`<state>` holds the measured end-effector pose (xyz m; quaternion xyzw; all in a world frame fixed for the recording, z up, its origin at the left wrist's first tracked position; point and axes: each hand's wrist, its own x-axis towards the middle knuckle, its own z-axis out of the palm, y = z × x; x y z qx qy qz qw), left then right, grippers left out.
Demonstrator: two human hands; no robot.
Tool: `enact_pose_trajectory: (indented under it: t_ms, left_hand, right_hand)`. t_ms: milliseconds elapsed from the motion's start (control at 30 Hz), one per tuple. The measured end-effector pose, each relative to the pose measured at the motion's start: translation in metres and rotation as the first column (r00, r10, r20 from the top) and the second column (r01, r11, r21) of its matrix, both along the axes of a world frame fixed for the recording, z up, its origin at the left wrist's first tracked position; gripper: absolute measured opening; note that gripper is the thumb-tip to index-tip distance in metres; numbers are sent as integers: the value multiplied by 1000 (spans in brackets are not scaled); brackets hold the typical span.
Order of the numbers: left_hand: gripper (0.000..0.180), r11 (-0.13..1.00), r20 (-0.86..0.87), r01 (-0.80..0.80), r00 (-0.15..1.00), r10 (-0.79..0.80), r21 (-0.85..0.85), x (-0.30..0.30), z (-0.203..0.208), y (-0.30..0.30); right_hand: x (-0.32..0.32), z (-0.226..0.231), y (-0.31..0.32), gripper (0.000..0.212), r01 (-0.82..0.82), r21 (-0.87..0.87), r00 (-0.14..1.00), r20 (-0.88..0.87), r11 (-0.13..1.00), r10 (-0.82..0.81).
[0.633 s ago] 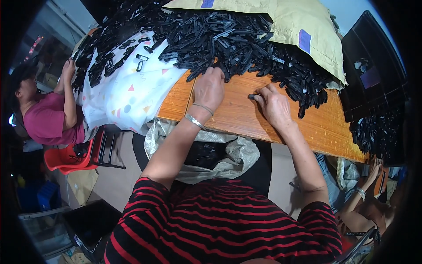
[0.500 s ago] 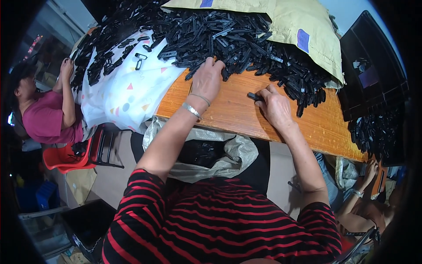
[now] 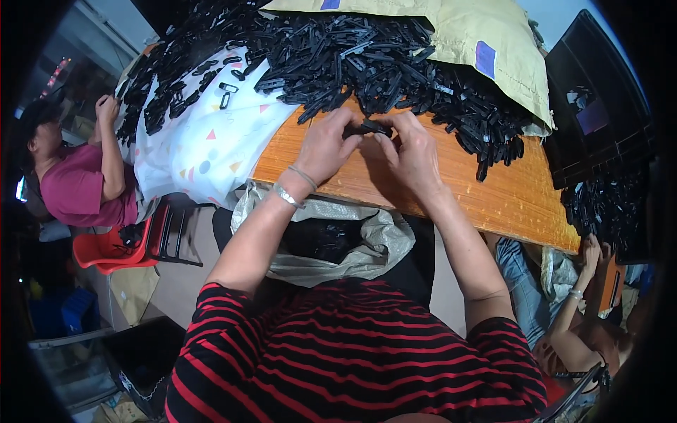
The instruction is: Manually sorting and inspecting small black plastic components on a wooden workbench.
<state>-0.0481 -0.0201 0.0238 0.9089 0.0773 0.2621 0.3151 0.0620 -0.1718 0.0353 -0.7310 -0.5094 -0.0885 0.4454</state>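
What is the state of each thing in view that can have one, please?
left hand: fingers closed on the black piece
right hand: fingers closed on it too
black piece: held over the table
pile of black parts: loose, heaped
woven sack: open, black things inside
patterned sheet: spread, wrinkled

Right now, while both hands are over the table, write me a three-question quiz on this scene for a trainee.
1. True or false: the right hand holds a small black part.
2. Fill in: the silver bracelet is on the ____ wrist.
3. Choose one. The sheet to the left of the bare wooden tabletop is:
A) plain green
B) white with coloured shapes
C) red with black stripes

Key:
1. True; thumb and fingers close on it.
2. Left, just behind the left hand.
3. B.
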Motion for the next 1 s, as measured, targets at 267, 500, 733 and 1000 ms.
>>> enact_pose_trajectory:
  t_ms: [267,500,733,1000]
  left_hand:
    - [25,565,219,196,975,-28,-801,-24,6,-17]
    - [26,416,257,208,964,64,-885,-26,1,-19]
    - [25,492,248,222,969,-14,-841,-27,0,-17]
    - [30,607,232,170,972,25,-777,-27,-2,-22]
  right_hand:
    - [-12,1,3,17,-50,-4,991,-128,999,49]
    - [-21,11,4,18,-72,-34,935,-350,997,55]
    - [-24,19,13,20,-90,40,962,-256,995,97]
    - [-23,12,16,20,-143,41,946,-287,989,148]
